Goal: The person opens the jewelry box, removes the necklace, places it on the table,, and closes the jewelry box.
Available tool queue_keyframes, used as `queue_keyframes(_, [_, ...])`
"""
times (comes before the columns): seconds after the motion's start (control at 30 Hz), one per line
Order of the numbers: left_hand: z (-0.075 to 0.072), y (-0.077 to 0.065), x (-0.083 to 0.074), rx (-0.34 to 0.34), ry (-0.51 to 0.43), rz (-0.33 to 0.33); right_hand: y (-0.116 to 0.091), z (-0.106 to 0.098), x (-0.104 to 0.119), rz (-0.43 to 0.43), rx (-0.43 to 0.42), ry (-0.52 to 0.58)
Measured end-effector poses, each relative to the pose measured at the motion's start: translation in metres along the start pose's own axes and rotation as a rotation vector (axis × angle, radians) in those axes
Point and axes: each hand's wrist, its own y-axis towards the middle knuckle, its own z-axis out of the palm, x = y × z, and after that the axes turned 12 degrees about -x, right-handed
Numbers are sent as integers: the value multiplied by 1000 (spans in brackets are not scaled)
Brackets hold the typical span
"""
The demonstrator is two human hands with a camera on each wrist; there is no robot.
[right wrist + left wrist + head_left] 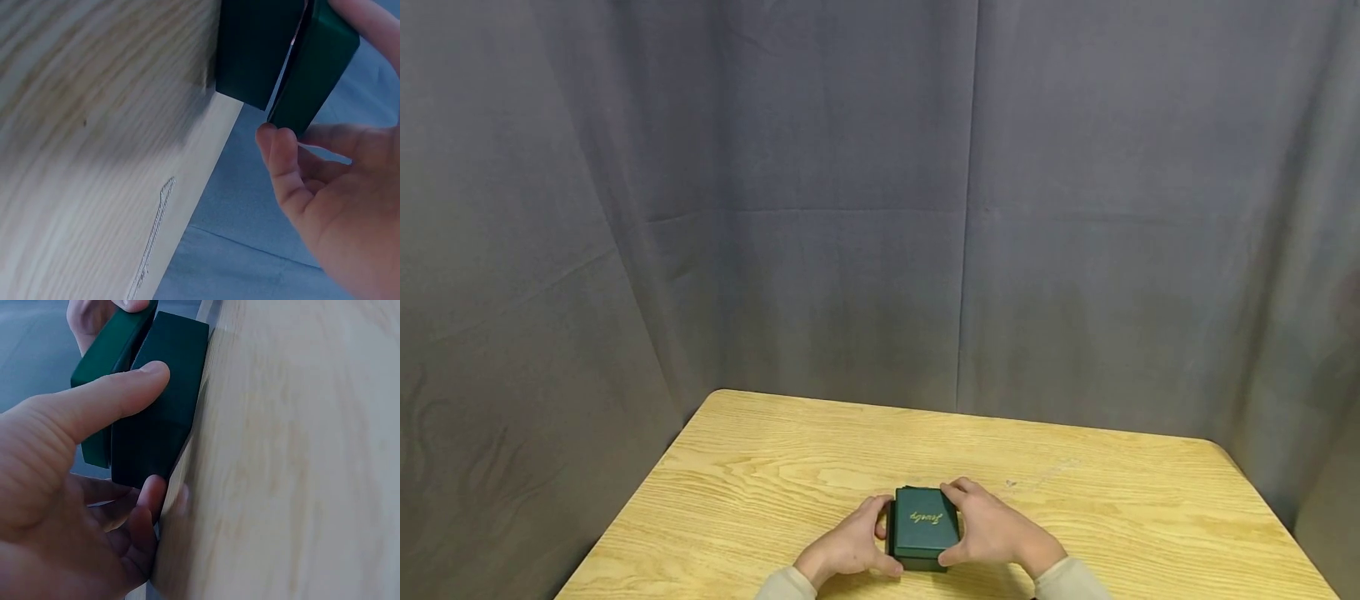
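A small dark green jewelry box stands on the wooden table between both hands. Its lid (927, 521) carries gold lettering that reads upside down in the head view. The lid sits askew over the base (165, 381), with a narrow gap showing between them in both wrist views. My left hand (853, 537) grips the base, thumb on the near side and fingers curled at the far side. With thumb and fingers on opposite edges, my right hand (996, 527) holds the lid. What lies inside the box is hidden.
On the table (760, 475), to the right of the box, lies a thin silvery chain-like strand (152, 234). Grey curtains (850, 208) hang behind the table and along its sides.
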Motion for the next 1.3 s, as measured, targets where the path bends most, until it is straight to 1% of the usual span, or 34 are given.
queue_keyframes(0.2, [1,0,0,-11,20,25,1,4,1,-12,12,8])
queue_keyframes(0.5, [1,0,2,7,26,27,0,8,3,-26,14,4])
queue_keyframes(0.77, [-1,1,2,29,4,20,1,11,4,-21,15,-4])
queue_keyframes(0.9, [-1,0,0,20,-9,18,2,11,5,-20,13,-16])
queue_keyframes(1.03, [0,0,-1,12,0,12,3,11,7,-20,22,-17])
queue_keyframes(1.3, [0,0,-1,11,21,27,3,12,8,-20,27,-34])
